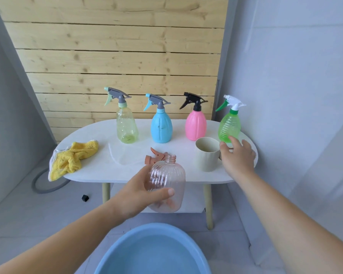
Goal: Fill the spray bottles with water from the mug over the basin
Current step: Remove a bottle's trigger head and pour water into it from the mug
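Note:
My left hand point(142, 191) grips a clear peach spray bottle point(169, 180) with its neck uncapped, held in the air between the table's front edge and the blue basin point(127, 252) below. Its orange trigger head point(155, 156) lies on the white table point(99, 175) just behind the bottle. A cream mug point(206, 154) stands at the table's front right. My right hand point(238, 157) is at the mug's right side by the handle, fingers spread; whether it touches the handle is hidden. Yellow-green point(126, 125), blue point(160, 125), pink point(196, 124) and green point(229, 125) spray bottles stand capped in a row behind.
A yellow cloth point(71, 158) lies on the table's left end. A wooden plank wall rises behind the table and a grey wall is close on the right. A grey hose ring point(38, 186) and a small black piece point(85, 198) lie on the floor at left.

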Demonstrator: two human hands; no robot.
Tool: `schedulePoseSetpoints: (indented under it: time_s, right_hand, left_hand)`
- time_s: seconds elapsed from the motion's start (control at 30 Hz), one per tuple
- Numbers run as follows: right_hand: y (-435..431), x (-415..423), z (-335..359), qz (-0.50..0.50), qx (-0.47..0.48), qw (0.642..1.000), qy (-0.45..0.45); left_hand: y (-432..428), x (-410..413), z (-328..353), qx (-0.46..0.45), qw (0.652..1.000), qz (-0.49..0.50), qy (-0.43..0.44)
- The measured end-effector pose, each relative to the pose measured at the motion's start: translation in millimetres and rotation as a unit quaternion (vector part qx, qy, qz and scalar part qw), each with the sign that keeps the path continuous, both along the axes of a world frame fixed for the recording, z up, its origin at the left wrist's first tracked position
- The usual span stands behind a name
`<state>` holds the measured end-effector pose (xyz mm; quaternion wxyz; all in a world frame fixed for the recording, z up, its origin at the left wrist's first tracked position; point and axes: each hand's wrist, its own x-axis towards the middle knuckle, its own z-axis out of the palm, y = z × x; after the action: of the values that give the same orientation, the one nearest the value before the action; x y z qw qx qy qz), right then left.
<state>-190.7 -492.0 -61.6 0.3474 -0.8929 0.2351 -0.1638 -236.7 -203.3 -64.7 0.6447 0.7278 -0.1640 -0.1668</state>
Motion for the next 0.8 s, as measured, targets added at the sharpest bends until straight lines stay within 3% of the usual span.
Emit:
schedulePoseSetpoints:
  time_s: [0.13, 0.3, 0.6, 0.8]
  right_hand:
    - [-16.5, -0.4, -6.7, 0.051, 0.147, 0.988, -0.009]
    - [-30.3, -7.7, -15.0, 0.048, 0.165, 0.985, 0.003]
    - [4.2, -56.6, 10.9, 0.126, 0.31, 0.942, 0.004]
    - [60.9, -109.1, 1.4, 0.189, 0.371, 0.905, 0.086]
  left_hand:
    - [-8.1, -5.7, -6.6, 0.017, 1.0, -0.011, 0.012]
    - [-3.9, -12.8, -17.4, 0.04, 0.999, -0.01, 0.017]
    - [25.6, -39.0, -14.8, 0.034, 0.999, 0.004, 0.011]
    - [60.4, -68.8, -39.7, 0.064, 0.997, 0.03, 0.015]
